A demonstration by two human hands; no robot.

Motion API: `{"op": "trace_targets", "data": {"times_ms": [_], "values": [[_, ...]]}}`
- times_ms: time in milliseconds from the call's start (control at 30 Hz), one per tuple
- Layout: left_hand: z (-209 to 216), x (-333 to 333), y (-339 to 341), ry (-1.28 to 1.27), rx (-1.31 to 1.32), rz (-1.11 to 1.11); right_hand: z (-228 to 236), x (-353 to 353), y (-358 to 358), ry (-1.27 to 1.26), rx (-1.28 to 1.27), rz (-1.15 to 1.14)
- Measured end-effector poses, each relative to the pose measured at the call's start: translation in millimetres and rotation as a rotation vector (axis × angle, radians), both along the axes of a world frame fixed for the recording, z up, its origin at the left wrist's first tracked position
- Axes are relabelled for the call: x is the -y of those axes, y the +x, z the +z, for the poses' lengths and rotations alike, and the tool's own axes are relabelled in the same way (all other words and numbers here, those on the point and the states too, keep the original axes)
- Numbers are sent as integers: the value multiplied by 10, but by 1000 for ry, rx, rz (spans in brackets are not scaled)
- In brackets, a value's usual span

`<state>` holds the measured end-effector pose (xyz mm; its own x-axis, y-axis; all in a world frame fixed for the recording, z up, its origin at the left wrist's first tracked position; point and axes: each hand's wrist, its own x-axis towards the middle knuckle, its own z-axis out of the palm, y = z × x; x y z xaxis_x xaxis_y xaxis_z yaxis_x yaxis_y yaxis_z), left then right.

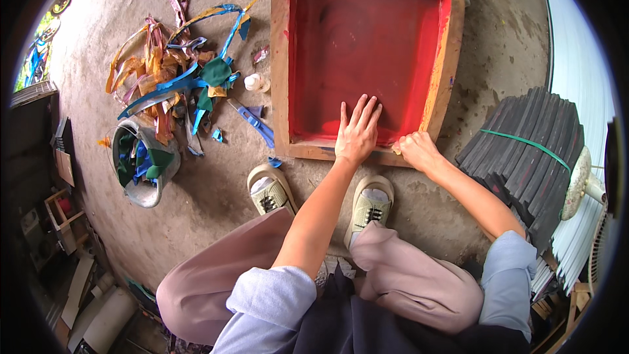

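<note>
Screen frame [280, 78]: stripping at the near right corner

Left hand [356, 134] spread, palm down on red mesh [370, 39]. Right hand [418, 149] curled at the corner, apparently pinching a tan scrap [396, 149]; exact grip uncertain. Screen frame lies on the concrete floor [164, 236], just ahead of our shoes [370, 206]. We judge the step as peeling, left hand bracing. Next move calls for a firm pinch and low, steady pull, sparing the mesh. Left of frame: white bottle [257, 82], blue utility knife [254, 123], heap of torn strips [164, 65], then bucket [151, 193] with scraps. Right: strapped dark slats [524, 151], which could crowd our right elbow.
</note>
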<state>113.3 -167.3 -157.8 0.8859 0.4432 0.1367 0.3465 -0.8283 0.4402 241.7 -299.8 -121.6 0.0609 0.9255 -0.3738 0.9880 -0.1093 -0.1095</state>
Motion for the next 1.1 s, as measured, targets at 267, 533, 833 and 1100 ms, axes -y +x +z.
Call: {"op": "trace_targets", "data": {"times_ms": [267, 533, 833, 1100], "values": [[26, -7, 18, -8, -1, 3, -23, -62, -46, -138, -99, -415], [1, -54, -5, -45, 37, -53, -199, -266, 56, -468, -627, -1207], [811, -1054, -272, 287, -442, -590, 94, -473, -71, -201, -463, -1349], [2185, -1590, -446, 580, -445, -589, 1463, -698, 103, 225, -333, -1311]]}}
